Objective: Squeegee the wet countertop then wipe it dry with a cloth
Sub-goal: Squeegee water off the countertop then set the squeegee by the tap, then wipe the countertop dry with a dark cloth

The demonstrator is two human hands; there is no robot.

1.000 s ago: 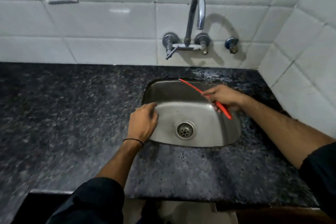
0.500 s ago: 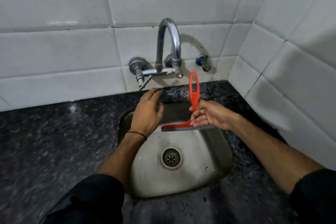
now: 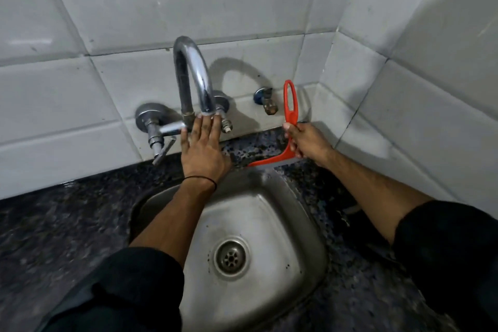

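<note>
My right hand (image 3: 305,143) grips the red squeegee (image 3: 290,105) by its looped handle. Its blade (image 3: 272,163) lies on the wet black speckled countertop (image 3: 258,145) in the narrow strip behind the steel sink (image 3: 269,210), near the wall corner. My left hand (image 3: 203,145) is stretched flat with fingers apart, its fingertips touching the chrome tap (image 3: 192,75) at the spout's mouth. Water drops glisten on the stone behind and to the right of the sink. No cloth is in view.
White tiled walls (image 3: 404,116) meet in a corner right of the squeegee. A small angle valve (image 3: 265,100) sticks out beside the tap, close to the squeegee handle. The countertop (image 3: 67,224) stretches away to the left of the sink.
The view has tilted in closer to the wall. My right hand carried the squeegee from over the sink back to the strip behind it. My left hand reached forward to the tap spout.
</note>
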